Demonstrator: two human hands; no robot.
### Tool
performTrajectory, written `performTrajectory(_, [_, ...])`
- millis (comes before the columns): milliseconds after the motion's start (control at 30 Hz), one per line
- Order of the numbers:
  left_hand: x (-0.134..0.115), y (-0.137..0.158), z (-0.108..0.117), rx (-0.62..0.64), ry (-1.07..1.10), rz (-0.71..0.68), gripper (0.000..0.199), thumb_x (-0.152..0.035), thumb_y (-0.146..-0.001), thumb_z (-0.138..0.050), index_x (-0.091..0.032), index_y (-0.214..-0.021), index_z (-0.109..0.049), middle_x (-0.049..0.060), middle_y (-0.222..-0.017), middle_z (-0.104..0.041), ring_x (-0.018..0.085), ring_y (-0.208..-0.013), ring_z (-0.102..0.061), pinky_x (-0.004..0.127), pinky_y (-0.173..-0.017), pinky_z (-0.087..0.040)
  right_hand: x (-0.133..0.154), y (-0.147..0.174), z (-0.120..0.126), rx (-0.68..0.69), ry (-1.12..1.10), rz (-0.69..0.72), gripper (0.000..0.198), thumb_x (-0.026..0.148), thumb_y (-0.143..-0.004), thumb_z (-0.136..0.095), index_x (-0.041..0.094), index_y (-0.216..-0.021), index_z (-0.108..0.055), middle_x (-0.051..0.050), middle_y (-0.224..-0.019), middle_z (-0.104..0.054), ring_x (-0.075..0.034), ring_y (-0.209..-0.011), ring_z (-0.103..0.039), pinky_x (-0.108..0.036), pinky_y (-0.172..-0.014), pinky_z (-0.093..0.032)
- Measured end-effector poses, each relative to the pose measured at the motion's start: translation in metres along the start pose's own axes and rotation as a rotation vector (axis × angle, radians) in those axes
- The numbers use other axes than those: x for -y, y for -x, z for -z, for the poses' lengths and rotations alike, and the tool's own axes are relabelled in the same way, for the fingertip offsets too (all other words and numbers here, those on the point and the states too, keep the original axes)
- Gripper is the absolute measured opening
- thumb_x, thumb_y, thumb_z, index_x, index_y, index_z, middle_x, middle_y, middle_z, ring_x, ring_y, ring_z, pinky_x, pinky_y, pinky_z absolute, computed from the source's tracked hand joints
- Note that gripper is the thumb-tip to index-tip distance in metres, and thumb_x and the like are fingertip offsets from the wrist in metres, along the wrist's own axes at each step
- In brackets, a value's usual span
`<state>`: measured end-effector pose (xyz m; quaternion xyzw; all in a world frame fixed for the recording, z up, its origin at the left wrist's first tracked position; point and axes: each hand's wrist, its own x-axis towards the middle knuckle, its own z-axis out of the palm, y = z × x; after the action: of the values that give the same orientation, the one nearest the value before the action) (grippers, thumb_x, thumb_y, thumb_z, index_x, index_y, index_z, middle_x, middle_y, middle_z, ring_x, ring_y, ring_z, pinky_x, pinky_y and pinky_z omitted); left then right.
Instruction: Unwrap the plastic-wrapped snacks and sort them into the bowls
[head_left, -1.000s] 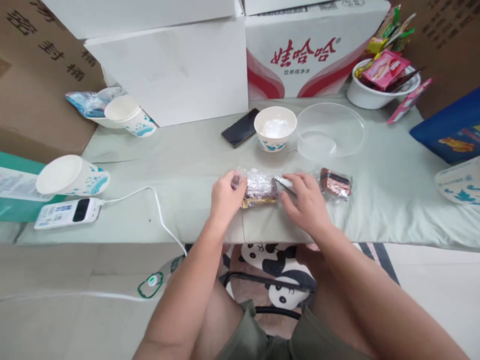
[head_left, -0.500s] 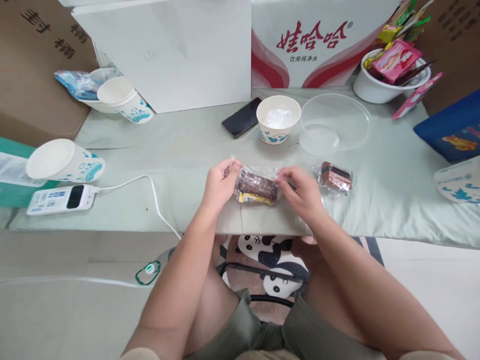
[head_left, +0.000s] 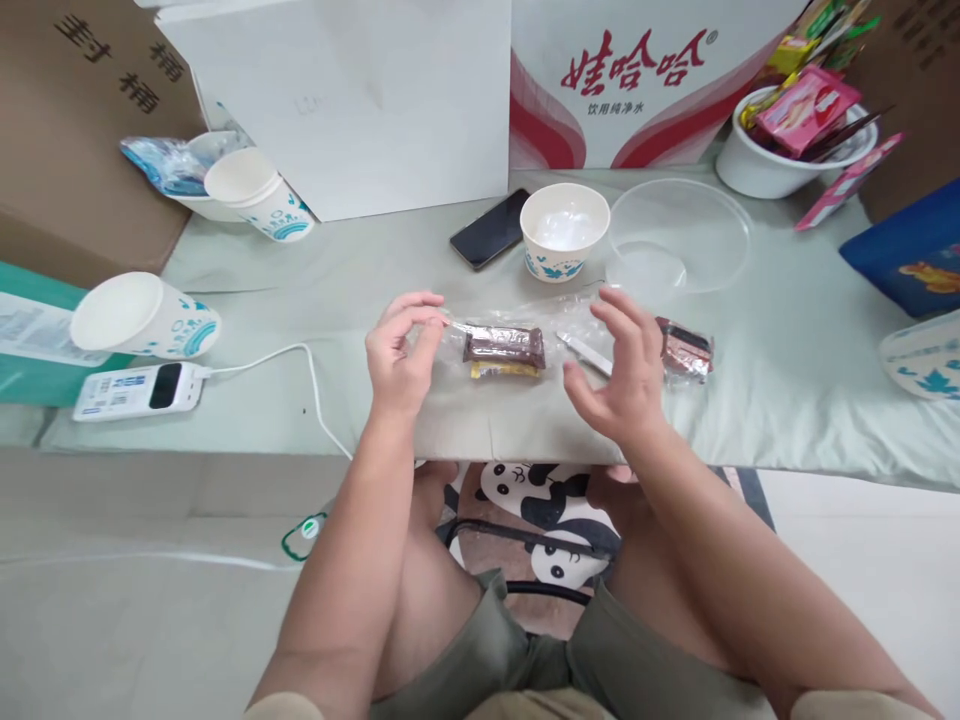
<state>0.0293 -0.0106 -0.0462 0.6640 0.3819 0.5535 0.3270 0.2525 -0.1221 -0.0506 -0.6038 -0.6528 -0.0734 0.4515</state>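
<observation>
My left hand (head_left: pixel 401 355) pinches the left edge of a clear plastic bag (head_left: pixel 452 345) between thumb and fingers. The bag lies on the cloth-covered table, with a brown wrapped bar (head_left: pixel 502 345) and a yellow packet (head_left: pixel 504 371) in it. To the right, my right hand (head_left: pixel 626 375) is raised with thumb and fingers spread, holding nothing. A slim white stick-like item (head_left: pixel 585 353) lies between the bar and that hand. Just beyond the right hand sits a second wrapped snack (head_left: pixel 686 350), reddish brown, in clear plastic.
Behind the bag stand a paper bowl (head_left: pixel 564 230), a dark phone (head_left: pixel 489 230) and a clear round lid (head_left: pixel 709 235). A white tub (head_left: pixel 757 170) of snacks is at back right. Paper cups (head_left: pixel 142 315) and a white power bank (head_left: pixel 142 390) with a cable are left.
My hands have moved apart. The right hand has let go of the bag and spread its fingers, while the left has shifted leftward, still gripping plastic. The white stick-like item now shows.
</observation>
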Motion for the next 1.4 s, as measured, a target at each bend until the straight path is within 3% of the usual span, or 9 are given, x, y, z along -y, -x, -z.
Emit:
performTrajectory(200, [-0.04, -0.003, 0.026, 0.418, 0.17, 0.078, 0.016, -0.023, -0.075, -0.066, -0.022, -0.06, -0.072, 0.003, -0.068, -0.074, 0.019, -0.064, -0.069, 0.032, -0.063, -0.055, 0.01, -0.004, -0.01, 0.125, 0.252, -0.014, 0.022, 0.022, -0.08, -0.061, 0.029, -0.101, -0.065, -0.005, -0.144, -0.06, -0.039, -0.147, -0.038, -0.067, -0.12, -0.014])
performTrajectory(300, [-0.061, -0.013, 0.046, 0.704, 0.102, 0.222, 0.023, -0.031, -0.076, -0.067, -0.022, -0.055, -0.072, 0.005, -0.063, -0.074, 0.02, -0.061, -0.069, 0.031, -0.059, -0.054, 0.012, 0.0, 0.005, 0.193, 0.13, 0.151, 0.008, 0.02, -0.081, -0.057, 0.026, -0.079, -0.061, -0.002, -0.1, -0.076, -0.028, -0.117, -0.065, -0.054, -0.115, -0.032])
performTrajectory(400, [-0.064, -0.018, 0.058, 0.933, -0.026, 0.457, 0.033, -0.046, -0.082, -0.065, -0.022, -0.063, -0.077, 0.007, -0.067, -0.075, 0.021, -0.061, -0.069, 0.031, -0.059, -0.053, 0.011, 0.007, 0.02, 0.486, -0.014, 0.233, 0.017, 0.027, -0.089, -0.05, 0.025, -0.083, -0.066, 0.001, -0.063, -0.066, -0.017, -0.062, -0.063, -0.034, -0.073, -0.049])
performTrajectory(500, [-0.049, -0.016, 0.057, 0.697, -0.217, 0.518, 0.038, -0.054, -0.084, -0.065, -0.021, -0.071, -0.078, 0.007, -0.071, -0.073, 0.021, -0.071, -0.069, 0.031, -0.068, -0.053, 0.013, 0.013, 0.025, 0.757, 0.066, 0.152, 0.037, 0.034, -0.098, -0.04, 0.023, -0.076, -0.068, 0.001, -0.053, -0.059, -0.014, -0.046, -0.049, -0.031, -0.051, -0.032])
performTrajectory(633, [-0.026, -0.013, 0.043, 0.12, -0.387, 0.541, 0.034, -0.05, -0.077, -0.075, -0.02, -0.092, -0.075, 0.006, -0.091, -0.07, 0.021, -0.087, -0.064, 0.033, -0.08, -0.051, 0.027, 0.01, 0.015, 0.581, 0.236, -0.031, 0.036, 0.033, -0.098, -0.044, 0.022, -0.078, -0.072, -0.003, -0.065, -0.068, -0.017, -0.056, -0.06, -0.031, -0.051, -0.034])
performTrajectory(767, [-0.019, -0.01, 0.029, 0.405, -0.292, 0.753, 0.023, -0.04, -0.071, -0.078, -0.019, -0.076, -0.07, 0.002, -0.07, -0.059, 0.019, -0.073, -0.059, 0.034, -0.074, -0.05, 0.046, 0.003, -0.017, 0.469, 0.028, 0.022, 0.029, 0.02, -0.097, -0.045, 0.02, -0.108, -0.072, -0.009, -0.104, -0.076, -0.023, -0.095, -0.071, -0.036, -0.079, -0.055])
performTrajectory(900, [-0.02, -0.007, 0.018, 0.415, 0.097, 0.837, 0.016, -0.029, -0.072, -0.071, -0.019, -0.066, -0.061, 0.002, -0.076, -0.062, 0.019, -0.085, -0.063, 0.032, -0.078, -0.053, 0.048, -0.001, -0.05, 0.554, 0.014, 0.013, 0.052, 0.015, -0.085, -0.057, 0.019, -0.136, -0.059, -0.016, -0.144, -0.059, -0.035, -0.135, -0.053, -0.055, -0.111, -0.044])
performTrajectory(1100, [-0.033, -0.012, 0.017, 0.459, 0.6, 1.079, 0.02, -0.027, -0.068, -0.071, -0.02, -0.075, -0.054, 0.004, -0.101, -0.072, 0.024, -0.098, -0.072, 0.043, -0.089, -0.058, 0.026, -0.008, -0.053, 0.535, -0.174, -0.122, 0.075, 0.018, -0.077, -0.064, 0.024, -0.149, -0.043, -0.014, -0.149, -0.054, -0.035, -0.134, -0.053, -0.056, -0.11, -0.045])
performTrajectory(1400, [-0.028, -0.015, 0.018, 0.459, 0.649, 1.052, 0.012, -0.025, -0.064, -0.061, -0.021, -0.067, -0.05, 0.013, -0.104, -0.075, 0.036, -0.11, -0.072, 0.041, -0.068, -0.061, 0.009, -0.005, -0.035, 0.541, -0.848, -0.531, 0.068, 0.042, -0.082, -0.074, 0.025, -0.141, -0.044, -0.014, -0.148, -0.056, -0.029, -0.134, -0.057, -0.047, -0.11, -0.048])
